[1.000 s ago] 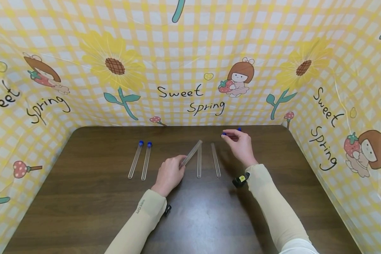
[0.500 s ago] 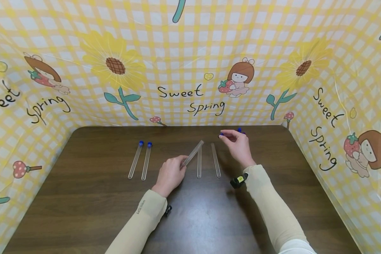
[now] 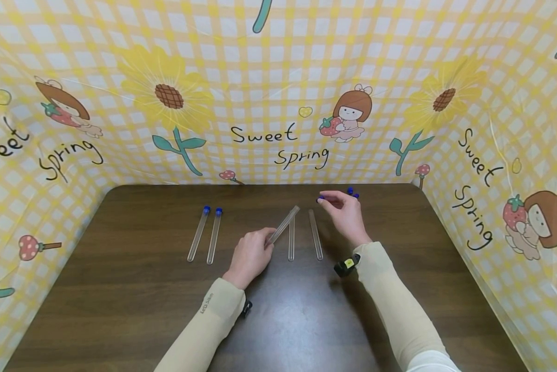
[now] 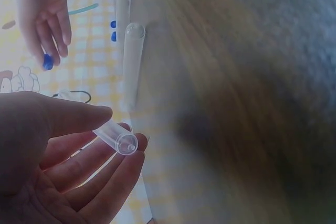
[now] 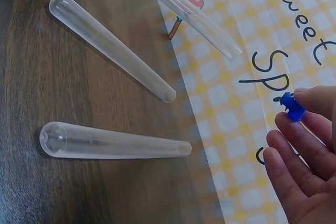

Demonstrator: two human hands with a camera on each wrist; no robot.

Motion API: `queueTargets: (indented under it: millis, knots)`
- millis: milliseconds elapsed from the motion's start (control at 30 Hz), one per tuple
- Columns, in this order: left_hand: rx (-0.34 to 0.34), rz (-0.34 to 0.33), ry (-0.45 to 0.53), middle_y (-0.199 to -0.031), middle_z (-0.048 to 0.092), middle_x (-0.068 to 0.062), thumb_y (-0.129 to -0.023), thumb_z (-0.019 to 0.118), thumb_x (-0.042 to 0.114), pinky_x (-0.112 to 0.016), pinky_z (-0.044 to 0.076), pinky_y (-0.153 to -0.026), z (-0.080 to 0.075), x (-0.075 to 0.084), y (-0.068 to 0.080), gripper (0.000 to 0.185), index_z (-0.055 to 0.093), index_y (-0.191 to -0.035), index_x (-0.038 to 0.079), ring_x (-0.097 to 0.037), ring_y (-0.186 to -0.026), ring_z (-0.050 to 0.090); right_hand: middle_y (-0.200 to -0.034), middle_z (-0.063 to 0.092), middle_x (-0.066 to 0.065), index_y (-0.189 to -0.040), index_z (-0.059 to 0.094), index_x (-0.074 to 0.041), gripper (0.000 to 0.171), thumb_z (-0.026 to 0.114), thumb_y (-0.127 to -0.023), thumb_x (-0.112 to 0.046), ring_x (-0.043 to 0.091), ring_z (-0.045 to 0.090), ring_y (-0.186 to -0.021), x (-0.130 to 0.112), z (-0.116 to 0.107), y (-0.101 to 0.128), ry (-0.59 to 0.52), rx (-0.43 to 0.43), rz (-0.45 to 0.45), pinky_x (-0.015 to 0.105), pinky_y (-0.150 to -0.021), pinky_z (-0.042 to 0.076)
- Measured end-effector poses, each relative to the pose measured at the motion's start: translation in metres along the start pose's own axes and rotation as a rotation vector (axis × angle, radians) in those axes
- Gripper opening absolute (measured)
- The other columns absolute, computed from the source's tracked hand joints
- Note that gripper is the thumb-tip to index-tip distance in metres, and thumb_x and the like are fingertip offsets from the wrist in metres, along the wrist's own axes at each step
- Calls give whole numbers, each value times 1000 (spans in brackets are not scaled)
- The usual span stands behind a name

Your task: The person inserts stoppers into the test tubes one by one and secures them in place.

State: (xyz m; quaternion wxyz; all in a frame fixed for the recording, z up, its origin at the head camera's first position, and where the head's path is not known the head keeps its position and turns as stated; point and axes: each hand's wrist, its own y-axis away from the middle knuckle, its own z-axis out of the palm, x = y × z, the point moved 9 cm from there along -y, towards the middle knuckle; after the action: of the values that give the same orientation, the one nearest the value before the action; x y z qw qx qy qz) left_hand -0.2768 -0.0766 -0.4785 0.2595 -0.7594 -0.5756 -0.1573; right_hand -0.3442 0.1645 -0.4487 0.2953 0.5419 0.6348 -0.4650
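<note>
Head view: we saw the left hand [image 3: 250, 256] pinching an open tube [image 3: 284, 225] tilted off the surface [image 3: 120, 310], mouth toward the right hand [image 3: 345, 214] pinching a blue cap [image 5: 292, 106].

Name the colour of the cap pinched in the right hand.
Blue. The cap sits between the right hand's fingertips; the right wrist view shows it best.
</note>
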Motion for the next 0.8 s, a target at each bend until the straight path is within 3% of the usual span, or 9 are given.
queueTargets:
  millis: [800]
  knots:
    - [-2,31,8,-87,72,-2,-90,74,4,-40,54,-59,1,7,0,33,72,-123,9,-17,-71,67,-100,74,1,-113,77,-11,21,75,-96,-23,17,69,-92,-2,12,1,-25,-11,-19,37,-85,54]
